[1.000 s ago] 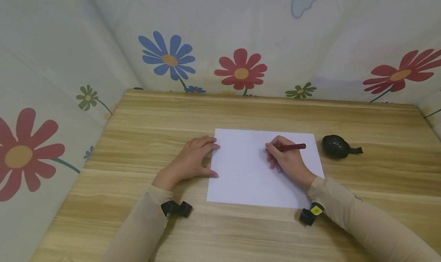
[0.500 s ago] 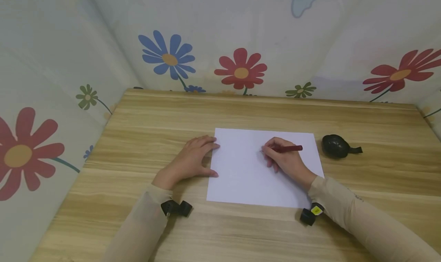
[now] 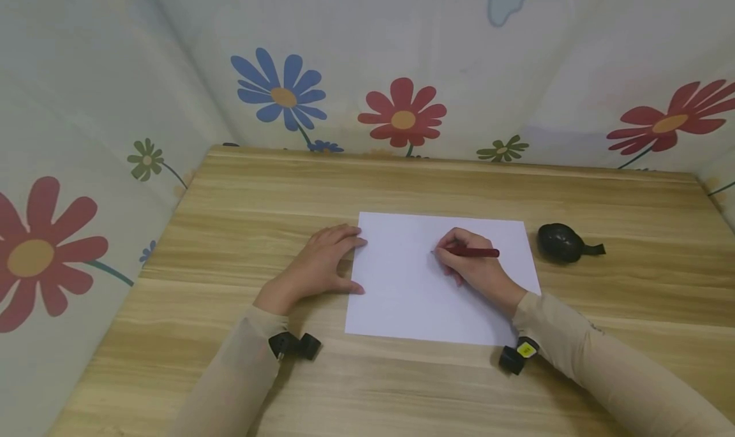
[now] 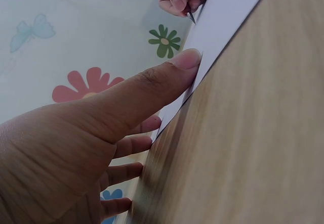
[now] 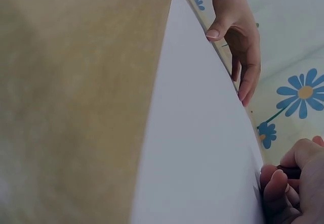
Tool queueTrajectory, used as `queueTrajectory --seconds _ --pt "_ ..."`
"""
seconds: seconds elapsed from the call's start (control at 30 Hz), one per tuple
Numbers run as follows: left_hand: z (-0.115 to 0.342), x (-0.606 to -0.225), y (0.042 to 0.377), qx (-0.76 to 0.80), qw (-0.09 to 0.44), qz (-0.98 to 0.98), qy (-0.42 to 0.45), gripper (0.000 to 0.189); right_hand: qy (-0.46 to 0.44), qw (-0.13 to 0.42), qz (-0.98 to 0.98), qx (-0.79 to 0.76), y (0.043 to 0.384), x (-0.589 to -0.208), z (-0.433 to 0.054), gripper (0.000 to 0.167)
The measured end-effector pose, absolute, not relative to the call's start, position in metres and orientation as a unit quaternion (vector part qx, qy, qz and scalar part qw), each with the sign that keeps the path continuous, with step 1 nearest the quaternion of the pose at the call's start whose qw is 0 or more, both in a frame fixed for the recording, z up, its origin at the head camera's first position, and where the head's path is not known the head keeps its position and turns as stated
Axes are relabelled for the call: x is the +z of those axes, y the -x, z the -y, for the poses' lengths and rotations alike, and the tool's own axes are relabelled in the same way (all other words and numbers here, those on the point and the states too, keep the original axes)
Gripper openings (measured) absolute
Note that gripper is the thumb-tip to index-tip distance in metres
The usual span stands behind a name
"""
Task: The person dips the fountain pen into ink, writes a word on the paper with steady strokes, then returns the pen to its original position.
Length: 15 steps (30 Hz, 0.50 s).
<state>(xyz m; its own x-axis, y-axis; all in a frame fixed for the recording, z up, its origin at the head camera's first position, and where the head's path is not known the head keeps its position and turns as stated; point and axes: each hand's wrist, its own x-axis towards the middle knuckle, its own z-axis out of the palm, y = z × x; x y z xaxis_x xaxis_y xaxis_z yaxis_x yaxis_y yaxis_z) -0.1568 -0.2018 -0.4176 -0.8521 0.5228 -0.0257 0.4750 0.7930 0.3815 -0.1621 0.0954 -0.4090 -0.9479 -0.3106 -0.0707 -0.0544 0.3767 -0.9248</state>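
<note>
A blank-looking white sheet of paper [image 3: 396, 284] lies flat on the wooden table. My right hand [image 3: 473, 265] pinches a dark red pen [image 3: 479, 252] over the paper's right half, with the tip pointing left. In the left wrist view the pen's metal tip [image 4: 191, 17] shows close to the sheet; whether it touches I cannot tell. My left hand [image 3: 316, 265] lies at the paper's left edge, fingers spread, its thumb and fingertips touching the margin. In the right wrist view the same left hand [image 5: 240, 34] appears across the sheet.
To the right of the paper lies a small black deflated-looking balloon [image 3: 559, 243] with a narrow neck. Behind the wooden table [image 3: 287, 188] hangs a pale curtain-like backdrop [image 3: 344, 29] with printed flowers. Each wrist wears a black camera strap.
My right hand has shifted slightly left over the paper, and the pen has tilted closer to level. The left hand, sheet and black balloon stay where they were.
</note>
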Motion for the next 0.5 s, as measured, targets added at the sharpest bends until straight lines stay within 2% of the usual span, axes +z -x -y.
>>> queueTrajectory --seconds 0.23,0.5 --pt "0.202 -0.418 0.157 0.184 0.064 -0.945 -0.263 0.083 0.104 0.114 -0.827 -0.541 0.157 -0.399 -0.092 0.009" --pt "0.202 -0.417 0.156 0.183 0.067 -0.945 -0.262 0.084 0.103 0.092 -0.825 -0.548 0.169 -0.432 -0.101 0.009"
